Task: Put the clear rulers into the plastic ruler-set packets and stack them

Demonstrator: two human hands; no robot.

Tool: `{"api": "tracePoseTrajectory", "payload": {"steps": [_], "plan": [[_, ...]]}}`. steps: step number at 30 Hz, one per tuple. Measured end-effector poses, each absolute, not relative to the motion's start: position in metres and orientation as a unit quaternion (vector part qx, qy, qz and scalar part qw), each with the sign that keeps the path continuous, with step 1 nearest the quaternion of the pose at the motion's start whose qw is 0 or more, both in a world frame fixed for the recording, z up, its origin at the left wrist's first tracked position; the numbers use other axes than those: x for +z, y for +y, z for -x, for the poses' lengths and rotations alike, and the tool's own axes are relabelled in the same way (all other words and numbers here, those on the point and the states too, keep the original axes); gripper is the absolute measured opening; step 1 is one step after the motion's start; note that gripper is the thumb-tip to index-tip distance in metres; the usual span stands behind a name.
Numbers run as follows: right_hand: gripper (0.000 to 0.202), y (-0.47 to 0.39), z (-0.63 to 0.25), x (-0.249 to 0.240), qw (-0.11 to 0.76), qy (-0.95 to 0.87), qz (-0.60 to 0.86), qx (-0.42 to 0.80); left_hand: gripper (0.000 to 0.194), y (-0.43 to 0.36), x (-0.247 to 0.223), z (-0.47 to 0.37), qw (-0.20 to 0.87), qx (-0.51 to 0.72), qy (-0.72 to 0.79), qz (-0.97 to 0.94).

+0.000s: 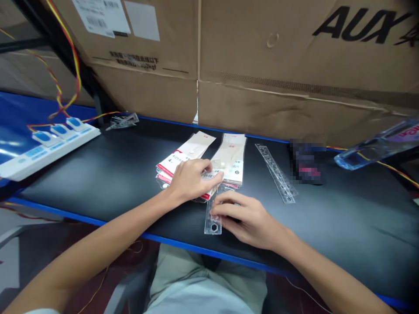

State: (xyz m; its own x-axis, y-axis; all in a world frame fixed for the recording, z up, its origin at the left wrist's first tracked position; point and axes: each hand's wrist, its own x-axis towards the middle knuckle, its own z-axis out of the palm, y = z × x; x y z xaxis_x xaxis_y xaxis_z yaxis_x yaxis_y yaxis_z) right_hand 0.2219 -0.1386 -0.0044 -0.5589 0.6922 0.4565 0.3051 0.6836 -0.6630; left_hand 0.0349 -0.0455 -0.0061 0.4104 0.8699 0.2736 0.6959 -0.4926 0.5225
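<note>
My left hand [191, 179] is closed on a clear plastic packet [205, 197] with a red-and-white label, its thumb pointing right. In my right hand [247, 220] a clear stencil ruler [213, 228] is pinched between thumb and fingers. The ruler's lower end, with a hexagon cut-out, points toward me. Its upper end meets the packet's mouth; how far inside it reaches is hidden. Behind my hands lie a left pile of similar packets [166, 164] and a right pile of packets [231, 150]. Further right are loose clear stencil rulers [278, 176], overlapping.
A white power strip [49, 152] with blue plugs and red-yellow wires lies at the left. Clear plastic pieces [124, 121] rest at the back left. At the right are a blurred dark object [306, 163] and a plastic bottle [376, 144]. Cardboard boxes [245, 56] line the back.
</note>
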Motion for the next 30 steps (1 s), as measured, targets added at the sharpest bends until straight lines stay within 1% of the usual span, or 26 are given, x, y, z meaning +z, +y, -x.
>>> {"api": "tracePoseTrajectory", "payload": {"steps": [3, 6, 8, 12, 16, 18, 22, 26, 30], "plan": [[0.02, -0.1347, -0.2243, -0.0089, 0.399, -0.828, 0.316, 0.236, 0.031, -0.0476, -0.006, -0.0362, 0.166, 0.259, 0.472, -0.826], [0.033, -0.1323, -0.2274, -0.0082, 0.413, -0.828, 0.314, 0.211, 0.032, -0.0483, -0.0057, -0.0361, 0.162, 0.259, 0.466, -0.831], [0.037, -0.1325, -0.2276, -0.0073, 0.414, -0.828, 0.32, 0.201, 0.032, -0.0482, -0.0053, -0.0353, 0.163, 0.26, 0.466, -0.83], [0.033, -0.1339, -0.2238, -0.0066, 0.427, -0.787, 0.383, 0.229, 0.029, -0.0475, -0.0045, -0.0341, 0.177, 0.264, 0.466, -0.826], [0.015, -0.1328, -0.2197, -0.0062, 0.469, -0.698, 0.448, 0.303, 0.027, -0.0482, -0.0049, -0.0347, 0.195, 0.27, 0.461, -0.822], [0.013, -0.1322, -0.2191, -0.0065, 0.475, -0.685, 0.459, 0.307, 0.027, -0.0487, -0.0049, -0.0348, 0.196, 0.273, 0.459, -0.822], [0.021, -0.1323, -0.2215, -0.0077, 0.453, -0.727, 0.458, 0.237, 0.029, -0.0486, -0.0031, -0.0339, 0.212, 0.277, 0.457, -0.818], [0.023, -0.1312, -0.2266, -0.0077, 0.381, -0.779, 0.432, 0.246, 0.029, -0.0482, -0.001, -0.0328, 0.219, 0.278, 0.459, -0.815], [0.018, -0.1302, -0.2287, -0.0062, 0.305, -0.814, 0.424, 0.253, 0.025, -0.0485, -0.0012, -0.0328, 0.216, 0.27, 0.456, -0.82]]}}
